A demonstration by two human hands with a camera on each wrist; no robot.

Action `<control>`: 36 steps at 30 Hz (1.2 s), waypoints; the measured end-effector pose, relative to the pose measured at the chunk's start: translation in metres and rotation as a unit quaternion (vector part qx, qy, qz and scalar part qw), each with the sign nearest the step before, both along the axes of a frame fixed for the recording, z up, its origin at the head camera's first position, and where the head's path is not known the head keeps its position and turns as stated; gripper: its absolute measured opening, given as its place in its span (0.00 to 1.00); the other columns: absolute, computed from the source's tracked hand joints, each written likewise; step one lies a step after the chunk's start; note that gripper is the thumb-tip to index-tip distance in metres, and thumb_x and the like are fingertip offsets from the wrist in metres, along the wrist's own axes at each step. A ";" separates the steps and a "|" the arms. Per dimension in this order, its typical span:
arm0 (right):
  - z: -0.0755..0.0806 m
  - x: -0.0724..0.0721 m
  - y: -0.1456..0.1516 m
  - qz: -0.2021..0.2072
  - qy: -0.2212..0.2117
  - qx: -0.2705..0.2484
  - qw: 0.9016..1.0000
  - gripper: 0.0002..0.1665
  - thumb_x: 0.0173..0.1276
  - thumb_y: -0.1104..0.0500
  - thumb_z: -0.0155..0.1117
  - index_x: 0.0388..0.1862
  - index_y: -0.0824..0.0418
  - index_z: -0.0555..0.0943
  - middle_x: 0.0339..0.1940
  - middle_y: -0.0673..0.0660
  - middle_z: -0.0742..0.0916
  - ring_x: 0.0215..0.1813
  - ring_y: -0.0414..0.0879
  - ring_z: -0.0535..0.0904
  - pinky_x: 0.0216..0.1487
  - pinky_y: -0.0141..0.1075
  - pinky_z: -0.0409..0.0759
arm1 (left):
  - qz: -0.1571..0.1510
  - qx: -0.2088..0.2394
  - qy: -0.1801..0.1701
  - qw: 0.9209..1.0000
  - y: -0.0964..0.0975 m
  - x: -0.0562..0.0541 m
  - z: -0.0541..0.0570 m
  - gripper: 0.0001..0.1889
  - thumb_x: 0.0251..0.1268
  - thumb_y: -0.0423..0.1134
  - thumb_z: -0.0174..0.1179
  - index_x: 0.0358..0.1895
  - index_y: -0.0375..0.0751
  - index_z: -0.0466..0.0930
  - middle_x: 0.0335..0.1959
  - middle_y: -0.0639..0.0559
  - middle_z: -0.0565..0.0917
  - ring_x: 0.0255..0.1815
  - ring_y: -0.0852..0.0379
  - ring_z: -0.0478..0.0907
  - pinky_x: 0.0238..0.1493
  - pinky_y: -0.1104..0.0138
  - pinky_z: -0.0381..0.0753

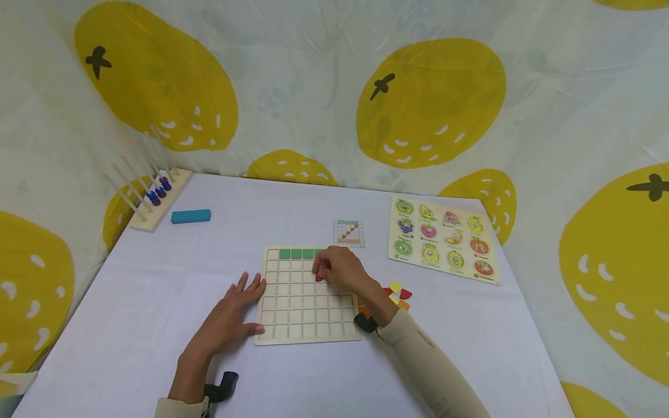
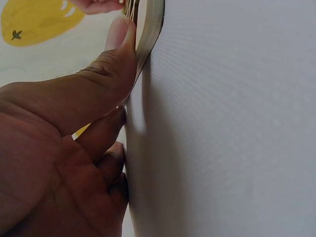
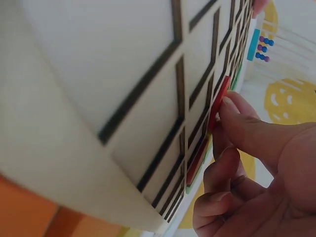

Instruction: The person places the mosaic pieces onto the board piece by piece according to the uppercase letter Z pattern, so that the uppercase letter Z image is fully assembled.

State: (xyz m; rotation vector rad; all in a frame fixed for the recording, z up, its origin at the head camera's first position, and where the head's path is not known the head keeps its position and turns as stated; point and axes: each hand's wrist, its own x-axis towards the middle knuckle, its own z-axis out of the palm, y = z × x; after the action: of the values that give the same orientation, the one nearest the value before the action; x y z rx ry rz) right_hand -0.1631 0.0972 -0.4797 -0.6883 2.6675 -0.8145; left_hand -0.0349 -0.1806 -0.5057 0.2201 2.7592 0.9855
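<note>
A square wooden grid board (image 1: 282,332) lies on the table, with a row of green square tiles (image 1: 295,253) in its top row. My right hand (image 1: 342,270) is over the upper right of the grid, pinching a red tile (image 3: 218,101) between thumb and fingertips. In the right wrist view another red tile (image 3: 197,160) sits in the grid near the far edge, beyond the fingers. My left hand (image 1: 230,313) rests at the board's left side, fingers spread and touching its edge. The left thumb (image 2: 120,37) lies against the board's rim in the left wrist view.
Loose red, yellow and orange tiles (image 1: 395,288) lie right of the board, partly behind the right forearm. A small pattern card (image 1: 349,233) lies behind the board. A fruit puzzle board (image 1: 444,239) is at the right, a blue block (image 1: 191,216) and a peg stand (image 1: 151,217) at the left.
</note>
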 end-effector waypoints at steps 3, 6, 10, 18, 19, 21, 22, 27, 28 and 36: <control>-0.004 -0.002 -0.001 -0.001 -0.004 -0.004 1.000 0.10 0.68 0.66 0.75 0.32 0.50 0.89 0.28 0.46 0.83 0.34 0.41 0.78 0.36 0.33 0.76 | -0.001 0.000 0.000 1.000 0.000 0.000 0.000 0.58 0.43 0.37 0.86 0.83 0.43 0.63 0.85 0.44 0.59 0.90 0.35 0.43 0.88 0.38 0.47; -0.007 -0.006 -0.001 -0.009 -0.003 -0.002 1.000 0.10 0.67 0.64 0.77 0.31 0.49 0.87 0.26 0.47 0.83 0.32 0.42 0.77 0.33 0.33 0.75 | 0.000 0.000 0.001 1.000 0.000 0.000 0.001 0.58 0.43 0.37 0.86 0.83 0.43 0.62 0.85 0.44 0.59 0.90 0.35 0.43 0.88 0.38 0.47; -0.008 -0.011 -0.001 -0.020 0.000 0.009 1.000 0.11 0.64 0.60 0.81 0.30 0.48 0.85 0.25 0.47 0.82 0.30 0.42 0.75 0.30 0.33 0.72 | 0.003 -0.003 0.001 1.000 0.000 0.000 0.002 0.58 0.43 0.37 0.86 0.83 0.43 0.62 0.85 0.44 0.59 0.90 0.35 0.43 0.87 0.38 0.47; -0.004 -0.011 0.001 -0.009 0.021 0.040 0.999 0.12 0.63 0.57 0.82 0.29 0.47 0.83 0.22 0.46 0.81 0.26 0.40 0.74 0.26 0.32 0.70 | 0.004 -0.004 0.002 1.000 0.001 0.000 0.002 0.58 0.43 0.36 0.86 0.82 0.43 0.63 0.85 0.45 0.59 0.90 0.36 0.44 0.87 0.38 0.47; -0.003 -0.010 0.002 -0.008 0.021 0.035 0.999 0.12 0.63 0.58 0.82 0.29 0.48 0.84 0.22 0.46 0.81 0.26 0.41 0.74 0.26 0.33 0.70 | 0.003 -0.005 0.001 1.000 0.002 0.000 0.002 0.58 0.43 0.36 0.86 0.83 0.43 0.63 0.85 0.45 0.59 0.90 0.36 0.44 0.87 0.38 0.47; 0.000 -0.008 0.005 -0.011 0.021 0.024 0.999 0.11 0.64 0.60 0.81 0.31 0.49 0.84 0.23 0.46 0.81 0.27 0.42 0.74 0.27 0.33 0.71 | 0.003 -0.007 -0.001 1.000 0.002 0.001 0.002 0.58 0.44 0.36 0.86 0.83 0.43 0.62 0.85 0.45 0.59 0.90 0.36 0.43 0.87 0.38 0.47; 0.002 -0.008 0.007 -0.016 0.020 0.018 1.000 0.11 0.65 0.60 0.80 0.31 0.49 0.84 0.23 0.46 0.81 0.29 0.42 0.75 0.28 0.33 0.71 | 0.002 -0.008 -0.002 1.000 0.002 0.001 0.002 0.58 0.44 0.37 0.85 0.83 0.44 0.62 0.85 0.45 0.58 0.90 0.36 0.43 0.88 0.38 0.47; 0.006 -0.005 0.029 -0.044 0.012 -0.016 0.999 0.08 0.67 0.62 0.78 0.34 0.51 0.86 0.28 0.46 0.83 0.34 0.44 0.77 0.35 0.35 0.75 | 0.001 -0.011 -0.004 1.000 0.002 0.001 0.002 0.58 0.44 0.37 0.85 0.83 0.43 0.62 0.85 0.45 0.58 0.90 0.35 0.43 0.88 0.38 0.47; 0.007 -0.004 0.034 -0.049 0.008 -0.019 0.999 0.08 0.67 0.63 0.78 0.35 0.51 0.86 0.29 0.46 0.83 0.35 0.44 0.78 0.36 0.36 0.76 | 0.001 -0.011 -0.004 1.000 0.002 0.001 0.003 0.58 0.44 0.37 0.85 0.83 0.43 0.62 0.85 0.45 0.58 0.90 0.35 0.43 0.88 0.38 0.47; 0.010 0.007 0.071 -0.097 -0.040 0.055 0.993 0.11 0.63 0.61 0.81 0.40 0.51 0.86 0.36 0.49 0.86 0.40 0.47 0.79 0.40 0.38 0.79 | 0.000 -0.010 0.001 1.000 0.002 0.001 0.002 0.58 0.44 0.37 0.86 0.83 0.43 0.62 0.85 0.44 0.59 0.90 0.35 0.44 0.87 0.37 0.48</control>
State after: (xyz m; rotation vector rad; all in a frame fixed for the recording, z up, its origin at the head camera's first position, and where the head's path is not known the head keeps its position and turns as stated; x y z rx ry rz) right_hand -0.1557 0.1683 -0.4701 -0.3670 2.7105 -0.7195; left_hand -0.0343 -0.1789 -0.5038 0.2168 2.7695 0.9570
